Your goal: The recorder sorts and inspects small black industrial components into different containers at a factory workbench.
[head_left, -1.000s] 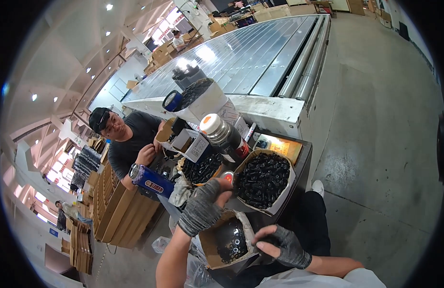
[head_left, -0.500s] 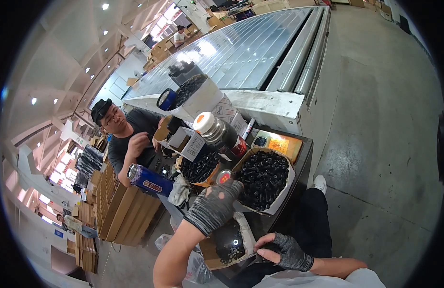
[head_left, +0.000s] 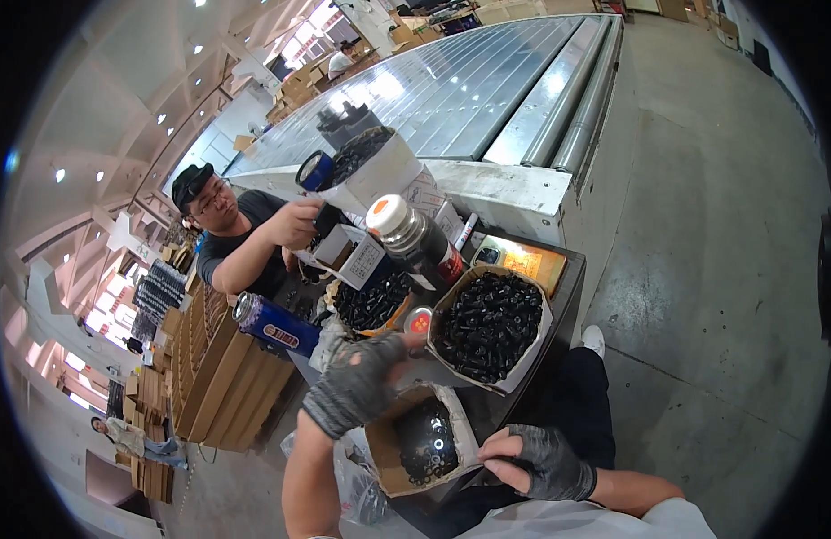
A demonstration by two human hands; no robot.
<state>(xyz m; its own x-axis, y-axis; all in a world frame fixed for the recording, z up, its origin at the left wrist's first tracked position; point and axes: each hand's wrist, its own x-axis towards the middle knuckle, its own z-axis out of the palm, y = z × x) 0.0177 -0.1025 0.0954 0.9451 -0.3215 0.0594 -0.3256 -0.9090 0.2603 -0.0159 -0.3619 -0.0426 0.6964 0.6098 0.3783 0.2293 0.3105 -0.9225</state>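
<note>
My left hand [head_left: 357,384], in a grey knit glove with bare fingertips, is over the left edge of a small open carton [head_left: 463,429]. Motion smears its fingers, so what they hold cannot be made out. Small black rings [head_left: 431,461] lie in that carton. My right hand [head_left: 546,463], gloved alike, is at the carton's right rim with thumb and fingers pinched together; anything between them is hidden. Beyond the carton stands a larger white-walled box [head_left: 543,340] full of small black plastic parts [head_left: 486,325]. A round tin with a red-marked lid [head_left: 418,321] sits beside it.
A jar with a white lid [head_left: 386,216], a blue can [head_left: 276,323] and another box of black parts [head_left: 375,304] crowd the table. Across it, a co-worker [head_left: 236,225] reaches toward a white carton [head_left: 360,260]. A metal roller conveyor [head_left: 451,90] stands behind.
My left hand has moved left and slightly down, away from the large box of black parts. My right hand stays at the carton's rim. The co-worker's arm has extended toward the white carton.
</note>
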